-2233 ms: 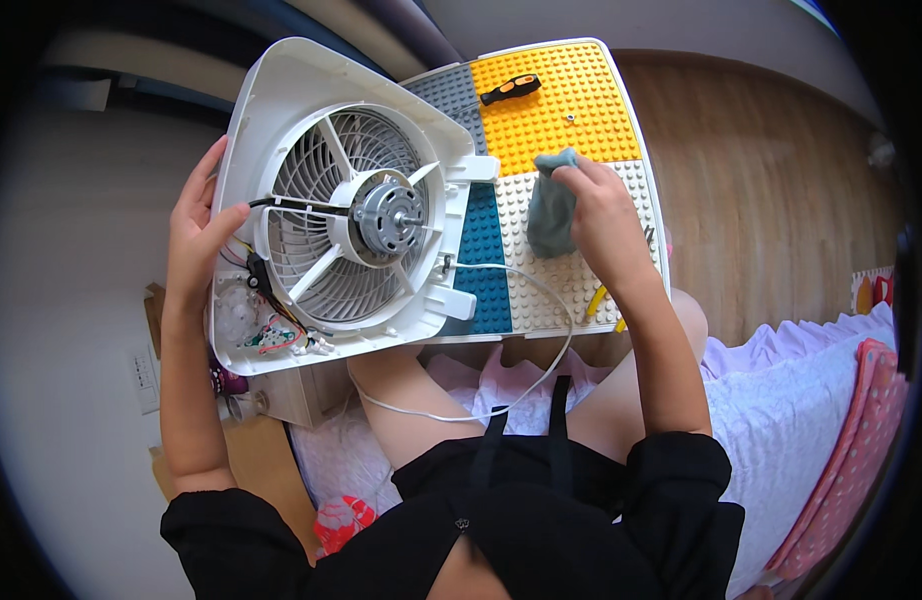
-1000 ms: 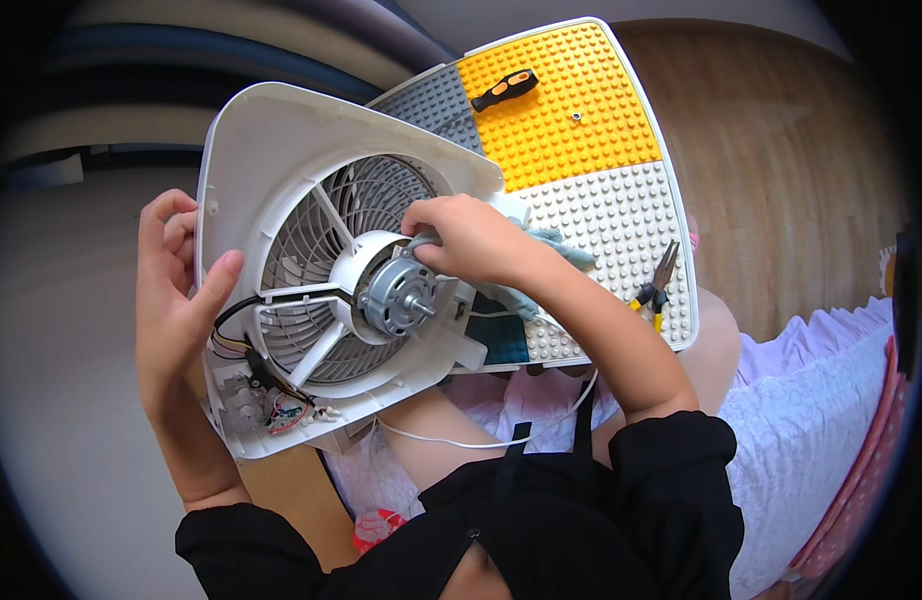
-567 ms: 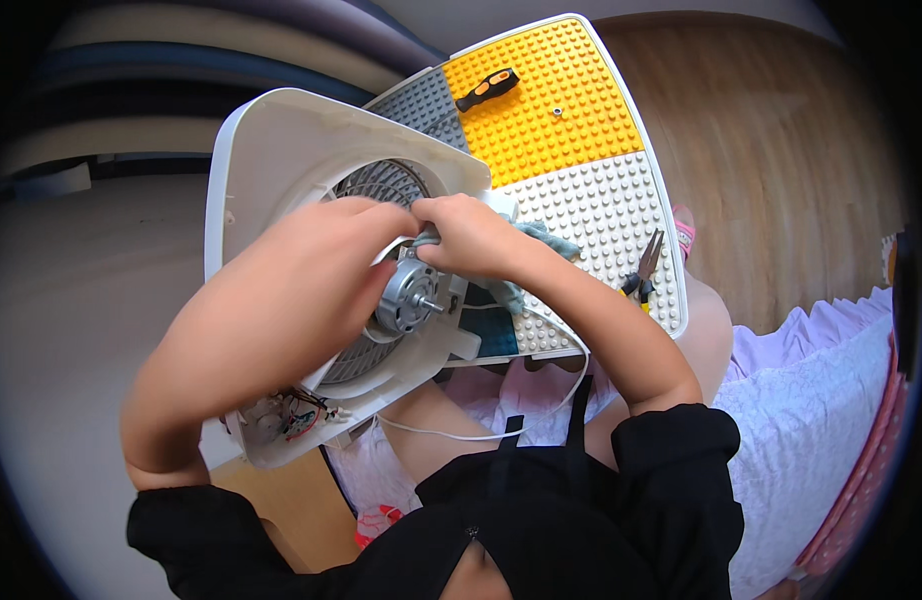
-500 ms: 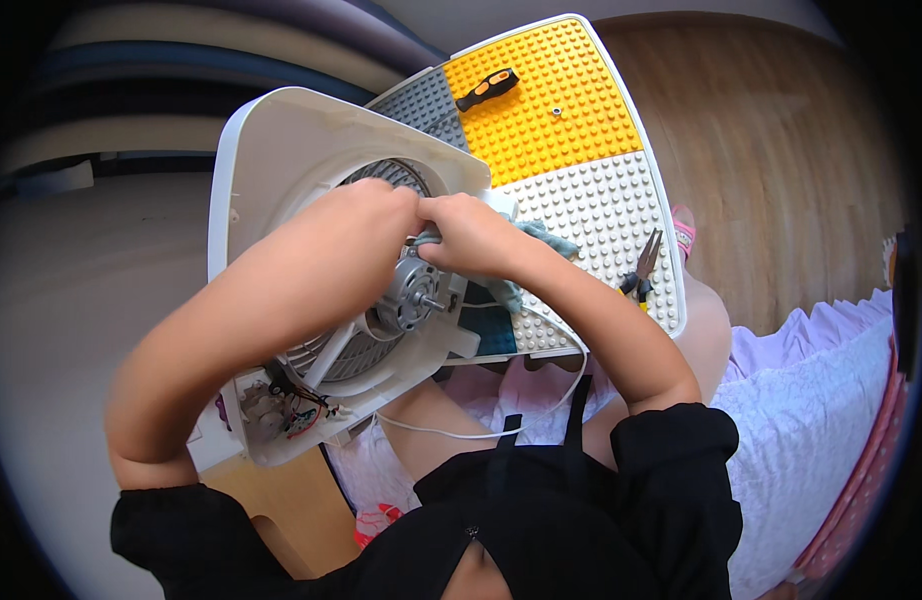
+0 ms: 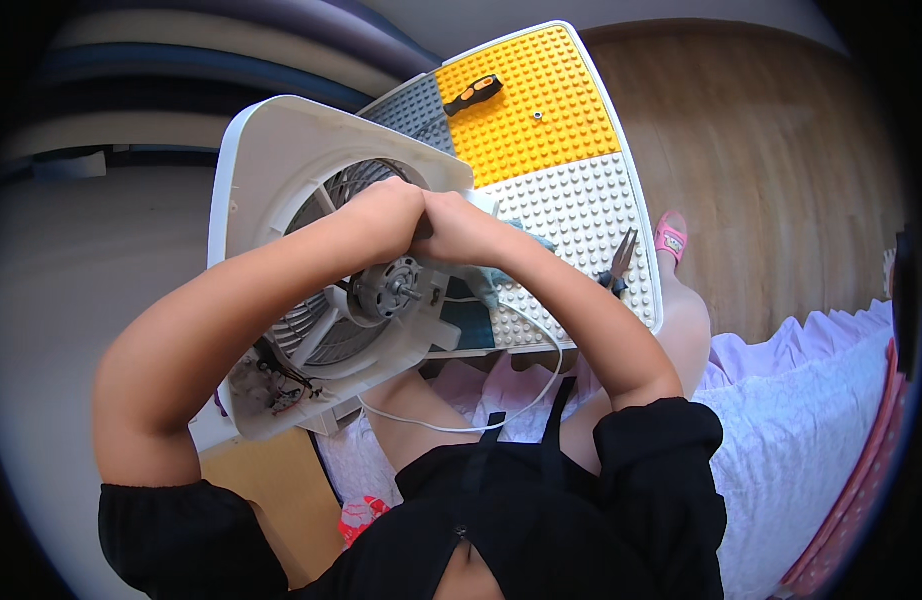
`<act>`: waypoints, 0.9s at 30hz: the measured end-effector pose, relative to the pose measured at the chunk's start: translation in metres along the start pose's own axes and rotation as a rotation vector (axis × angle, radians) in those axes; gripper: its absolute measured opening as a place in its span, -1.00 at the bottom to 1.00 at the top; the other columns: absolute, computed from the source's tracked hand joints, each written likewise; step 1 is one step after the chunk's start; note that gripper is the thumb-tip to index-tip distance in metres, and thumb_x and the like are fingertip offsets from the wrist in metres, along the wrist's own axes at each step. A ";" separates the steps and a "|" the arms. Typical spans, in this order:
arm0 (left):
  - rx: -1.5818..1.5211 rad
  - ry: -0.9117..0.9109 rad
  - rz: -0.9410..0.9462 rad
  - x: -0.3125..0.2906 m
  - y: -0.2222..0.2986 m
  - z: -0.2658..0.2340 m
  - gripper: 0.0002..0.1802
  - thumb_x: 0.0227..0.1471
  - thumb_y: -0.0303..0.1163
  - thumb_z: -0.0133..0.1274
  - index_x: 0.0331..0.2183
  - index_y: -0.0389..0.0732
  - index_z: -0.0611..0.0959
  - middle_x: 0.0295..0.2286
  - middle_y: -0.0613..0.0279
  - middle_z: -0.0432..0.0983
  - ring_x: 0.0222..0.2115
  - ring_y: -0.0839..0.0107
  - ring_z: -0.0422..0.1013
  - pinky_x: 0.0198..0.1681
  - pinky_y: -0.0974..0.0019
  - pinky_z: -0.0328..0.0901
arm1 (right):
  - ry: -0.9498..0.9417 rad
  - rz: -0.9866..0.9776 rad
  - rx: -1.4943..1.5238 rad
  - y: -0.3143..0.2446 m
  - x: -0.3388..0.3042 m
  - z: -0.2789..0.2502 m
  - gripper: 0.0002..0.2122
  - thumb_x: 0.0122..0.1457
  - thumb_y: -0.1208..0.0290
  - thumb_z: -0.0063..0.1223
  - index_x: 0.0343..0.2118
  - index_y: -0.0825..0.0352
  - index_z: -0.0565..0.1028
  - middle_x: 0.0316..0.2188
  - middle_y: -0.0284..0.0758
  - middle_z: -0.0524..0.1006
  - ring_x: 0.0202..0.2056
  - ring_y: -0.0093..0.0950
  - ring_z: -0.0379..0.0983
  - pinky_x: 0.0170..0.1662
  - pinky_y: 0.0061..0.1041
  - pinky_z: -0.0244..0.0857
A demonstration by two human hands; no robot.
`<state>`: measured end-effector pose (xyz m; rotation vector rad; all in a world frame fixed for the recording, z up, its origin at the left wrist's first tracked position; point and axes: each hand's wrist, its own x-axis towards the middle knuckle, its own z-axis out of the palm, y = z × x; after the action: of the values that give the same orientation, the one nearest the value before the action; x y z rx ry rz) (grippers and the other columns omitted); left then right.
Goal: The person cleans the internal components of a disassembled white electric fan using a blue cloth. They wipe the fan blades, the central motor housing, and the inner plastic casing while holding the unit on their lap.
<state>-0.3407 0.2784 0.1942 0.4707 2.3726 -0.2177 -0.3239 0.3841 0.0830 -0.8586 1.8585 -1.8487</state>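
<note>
An opened white fan housing [image 5: 243,170] lies tilted on the table, with a metal grille and a silver motor [image 5: 389,288] with its shaft showing. My left hand [image 5: 389,212] is closed above the motor, knuckles up. Against it, my right hand [image 5: 457,228] is also closed, its fingers curled toward the left ones. A teal cloth [image 5: 486,284] comes out from under my right hand and hangs beside the motor. The backs of both hands hide the fingertips, so what the left hand grips cannot be made out.
On the studded tabletop [image 5: 551,200] lie a black-and-orange screwdriver [image 5: 474,95], a small metal nut [image 5: 538,116] and pliers [image 5: 621,262]. A white cord [image 5: 526,420] loops over my lap. Loose wires [image 5: 286,385] show in the housing's near corner. A white-covered bed [image 5: 796,430] stands at the right.
The housing and table have shifted slightly left in view. My hands have drawn closer together, and the cloth between their fingers is now hidden.
</note>
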 end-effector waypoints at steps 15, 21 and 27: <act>0.049 -0.113 -0.149 0.010 0.001 -0.011 -0.89 -0.34 -0.48 0.10 -0.59 -0.28 0.61 -0.58 -0.04 0.51 -0.48 0.12 0.48 -0.33 0.25 0.37 | 0.163 0.209 -1.442 0.101 0.094 -0.103 -0.75 0.10 0.43 -0.20 -0.18 0.31 0.44 -0.16 -0.31 0.39 0.09 -0.28 0.13 0.07 0.12 -0.06; 0.075 -0.156 -0.176 0.015 -0.002 -0.013 -0.88 -0.32 -0.46 0.11 -0.56 -0.26 0.63 -0.56 -0.01 0.53 -0.49 0.18 0.49 -0.34 0.25 0.38 | 0.597 0.307 -0.807 0.052 0.014 -0.103 -0.84 0.08 0.43 -0.08 -0.33 0.41 0.37 -0.37 -0.08 0.44 -0.32 -0.14 0.43 -0.26 -0.20 0.31; 0.017 -0.181 -0.281 0.006 0.001 -0.023 -0.84 -0.34 -0.46 0.07 -0.55 -0.29 0.61 -0.55 -0.03 0.53 -0.49 0.17 0.48 -0.37 0.25 0.38 | 0.428 0.255 -0.112 -0.049 -0.135 -0.055 -0.70 0.08 0.31 0.04 -0.16 0.36 0.43 -0.42 -0.08 0.52 -0.36 -0.22 0.50 -0.26 -0.43 0.32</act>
<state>-0.3585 0.2871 0.2078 0.1171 2.2531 -0.3916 -0.2526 0.5169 0.1148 -0.2452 2.2190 -1.8828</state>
